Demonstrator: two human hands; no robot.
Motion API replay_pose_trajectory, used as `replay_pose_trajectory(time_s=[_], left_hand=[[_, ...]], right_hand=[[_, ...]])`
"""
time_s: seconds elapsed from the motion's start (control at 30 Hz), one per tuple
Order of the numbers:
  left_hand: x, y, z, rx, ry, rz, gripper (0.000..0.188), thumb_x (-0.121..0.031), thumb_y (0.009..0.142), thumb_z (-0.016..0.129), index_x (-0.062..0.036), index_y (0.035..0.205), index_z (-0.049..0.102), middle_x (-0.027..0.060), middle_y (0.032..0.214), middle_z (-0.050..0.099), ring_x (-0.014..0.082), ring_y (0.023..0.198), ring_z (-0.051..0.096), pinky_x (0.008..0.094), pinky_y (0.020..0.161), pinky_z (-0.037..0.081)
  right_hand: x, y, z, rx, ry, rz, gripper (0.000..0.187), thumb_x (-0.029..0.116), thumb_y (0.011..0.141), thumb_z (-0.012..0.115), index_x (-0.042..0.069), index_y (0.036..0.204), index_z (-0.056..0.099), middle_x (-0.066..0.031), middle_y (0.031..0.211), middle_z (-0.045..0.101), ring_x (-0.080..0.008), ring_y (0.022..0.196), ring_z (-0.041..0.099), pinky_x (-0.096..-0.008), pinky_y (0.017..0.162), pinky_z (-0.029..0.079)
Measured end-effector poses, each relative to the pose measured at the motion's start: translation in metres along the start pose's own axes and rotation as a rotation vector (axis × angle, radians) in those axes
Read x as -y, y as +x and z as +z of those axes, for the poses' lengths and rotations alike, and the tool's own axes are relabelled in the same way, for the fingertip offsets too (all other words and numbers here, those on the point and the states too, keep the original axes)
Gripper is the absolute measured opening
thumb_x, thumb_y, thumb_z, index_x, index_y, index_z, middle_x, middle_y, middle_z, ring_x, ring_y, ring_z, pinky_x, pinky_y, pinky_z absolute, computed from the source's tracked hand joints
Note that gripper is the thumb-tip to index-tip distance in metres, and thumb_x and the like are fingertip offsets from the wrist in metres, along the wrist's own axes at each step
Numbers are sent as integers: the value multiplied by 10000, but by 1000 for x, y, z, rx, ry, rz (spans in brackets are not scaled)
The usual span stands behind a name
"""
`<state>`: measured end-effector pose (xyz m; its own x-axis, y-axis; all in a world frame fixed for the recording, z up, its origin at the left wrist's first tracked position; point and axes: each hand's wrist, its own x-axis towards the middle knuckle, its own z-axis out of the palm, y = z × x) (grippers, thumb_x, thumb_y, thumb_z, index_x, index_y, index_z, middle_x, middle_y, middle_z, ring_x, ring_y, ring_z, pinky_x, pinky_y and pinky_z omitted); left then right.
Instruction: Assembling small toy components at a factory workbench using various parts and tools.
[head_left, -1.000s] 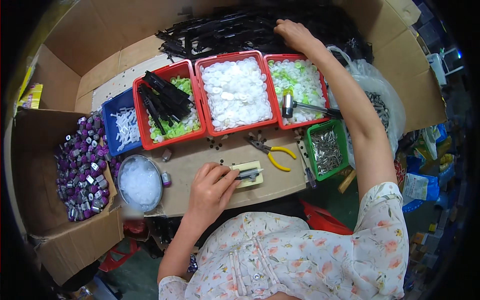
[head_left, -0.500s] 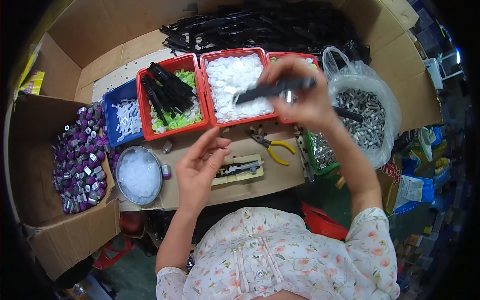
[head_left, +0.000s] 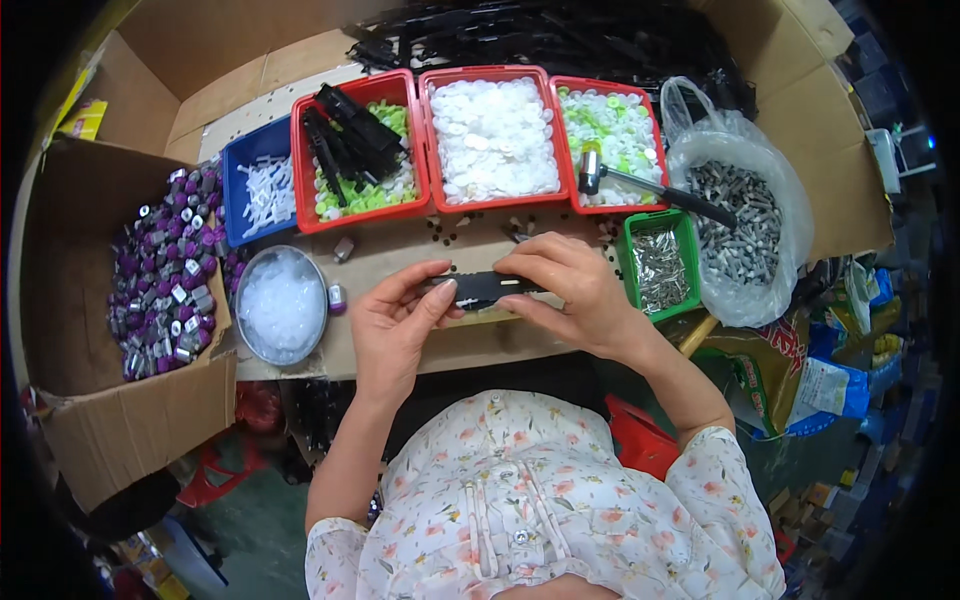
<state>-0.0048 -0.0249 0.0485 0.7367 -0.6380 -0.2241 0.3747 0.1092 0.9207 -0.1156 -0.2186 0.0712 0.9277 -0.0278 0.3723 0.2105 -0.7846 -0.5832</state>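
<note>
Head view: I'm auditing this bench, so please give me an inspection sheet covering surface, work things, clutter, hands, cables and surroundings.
Surface: cardboard worktop, small dark bits scattered on it
Work things: slim black part
Clutter: hammer, head over right red tray, handle reaching over plastic bag
Hands: left hand and right hand both hold the black part
Cables: nothing seen
Surroundings: cardboard box of purple-and-silver pieces at left

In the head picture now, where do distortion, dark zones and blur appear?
In the head view, corners go black and the left cardboard box bows along its outer edge; in head view, clutter by the right rim looks dim and soft, while left hand, right hand and black part look clearer.
</note>
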Motion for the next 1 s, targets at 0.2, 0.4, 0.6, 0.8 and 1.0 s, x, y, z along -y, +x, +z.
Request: replay_pose_trajectory(time_s=[0.2,0.4,0.6,0.8,1.0], left_hand=[[0,-3,-29,-199,415,323,339,-43,920,670,15,1252,639,85,1164,649,135,1037,613,263,839,503],[-2,-12,-40,-281,509,341,286,-52,908,681,5,1189,677,98,1124,671,160,1037,621,289,885,483],[5,-13,-39,-252,569,364,264,-74,893,703,3,1145,695,100,1062,691,188,1023,623,332,921,464],[11,-12,-35,-152,883,596,261,-50,821,741,-1,1075,706,120,1041,676,279,1010,625,380,912,474],[28,-3,-13,169,1186,899,318,-47,760,761,-6,1067,690,130,1107,646,343,1067,610,437,867,498]], right_hand=[[-5,-14,17,31,-12,82,305,140,792,768,23,1045,643,-124,1002,629,-312,904,623,-397,776,484],[-7,-11,35,69,28,63,287,129,805,749,25,1044,628,-119,1055,608,-309,972,601,-414,830,460],[-7,-6,40,124,9,69,288,148,815,739,31,1051,623,-108,1075,602,-295,1020,586,-409,857,433],[-7,-6,40,149,-34,68,294,155,813,739,35,1055,625,-103,1074,602,-288,1019,585,-404,845,428],[-9,-10,43,136,-20,78,317,144,806,741,34,1081,626,-111,1085,603,-296,1027,589,-409,858,441]])
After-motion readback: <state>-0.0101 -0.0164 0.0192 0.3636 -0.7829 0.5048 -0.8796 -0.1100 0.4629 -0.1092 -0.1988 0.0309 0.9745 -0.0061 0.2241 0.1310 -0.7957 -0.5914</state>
